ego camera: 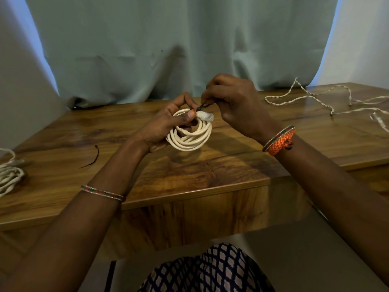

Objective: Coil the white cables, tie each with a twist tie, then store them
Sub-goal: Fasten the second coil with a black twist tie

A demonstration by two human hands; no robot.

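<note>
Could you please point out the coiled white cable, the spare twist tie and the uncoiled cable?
coiled white cable (190, 137): head view, lower loops.
spare twist tie (95, 157): head view, mid-length.
uncoiled cable (299, 99): head view, twisted stretch.

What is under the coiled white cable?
The coiled white cable is held above the wooden table, its shadow below. The left hand covers the coil's left side.

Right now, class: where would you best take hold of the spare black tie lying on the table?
Pinch the spare black tie at its knobbed far end, coming from above: it lies flat on the table, its thin near end offering less grip.
</note>
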